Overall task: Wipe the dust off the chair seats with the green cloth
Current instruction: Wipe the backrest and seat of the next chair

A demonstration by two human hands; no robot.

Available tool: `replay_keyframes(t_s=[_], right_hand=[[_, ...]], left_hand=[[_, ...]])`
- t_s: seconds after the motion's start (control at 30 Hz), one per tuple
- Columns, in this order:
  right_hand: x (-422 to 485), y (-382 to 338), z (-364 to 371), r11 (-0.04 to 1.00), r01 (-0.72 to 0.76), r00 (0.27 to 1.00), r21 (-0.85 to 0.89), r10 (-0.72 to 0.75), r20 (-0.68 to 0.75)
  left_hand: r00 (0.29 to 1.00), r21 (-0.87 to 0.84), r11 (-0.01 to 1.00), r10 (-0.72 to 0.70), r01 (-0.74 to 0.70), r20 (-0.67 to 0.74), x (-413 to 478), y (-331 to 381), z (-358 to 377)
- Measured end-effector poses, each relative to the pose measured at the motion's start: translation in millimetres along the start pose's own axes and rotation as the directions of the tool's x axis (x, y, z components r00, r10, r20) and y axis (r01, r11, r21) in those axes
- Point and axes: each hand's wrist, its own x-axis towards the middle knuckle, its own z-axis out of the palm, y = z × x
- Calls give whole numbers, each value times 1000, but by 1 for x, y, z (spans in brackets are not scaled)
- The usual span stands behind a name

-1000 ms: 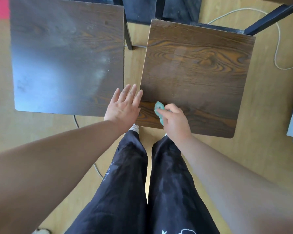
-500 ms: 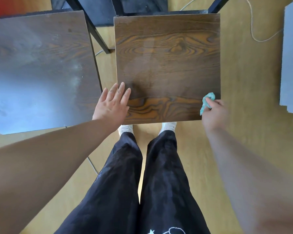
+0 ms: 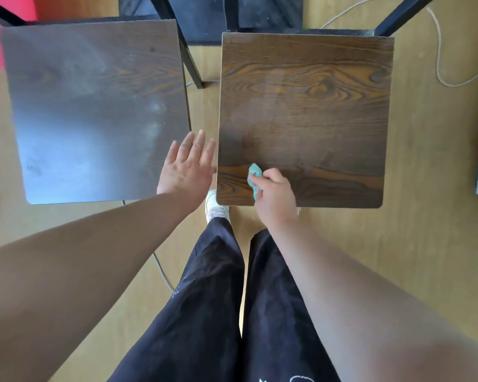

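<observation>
While the green cloth (image 3: 254, 176) is sitting bunched near the near left corner of the right chair seat (image 3: 304, 106), my right hand (image 3: 273, 197) is gripping it, fingers curled round the wad. My left hand (image 3: 186, 168) is reaching out flat, fingers straight and slightly spread, over the near right corner of the dusty left chair seat (image 3: 94, 106); whether it is touching, I cannot tell. My dark trousers (image 3: 204, 299) are showing above the wooden floor (image 3: 425, 244).

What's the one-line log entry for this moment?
right hand: grips green cloth on right seat, front-left | left hand: open, at gap between seats | left seat: looks dusty
</observation>
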Motion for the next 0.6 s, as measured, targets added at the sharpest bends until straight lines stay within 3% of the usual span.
replay_keyframes(t_s=[0.4, 0.6], right_hand=[[2, -41, 32, 981, 188, 964, -52, -174, 200], [5, -60, 46, 957, 291, 886, 26, -279, 370]], left_hand=[[980, -149, 970, -199, 194, -21, -10, -37, 10], [964, -174, 950, -266, 258, -23, -21, -51, 7]])
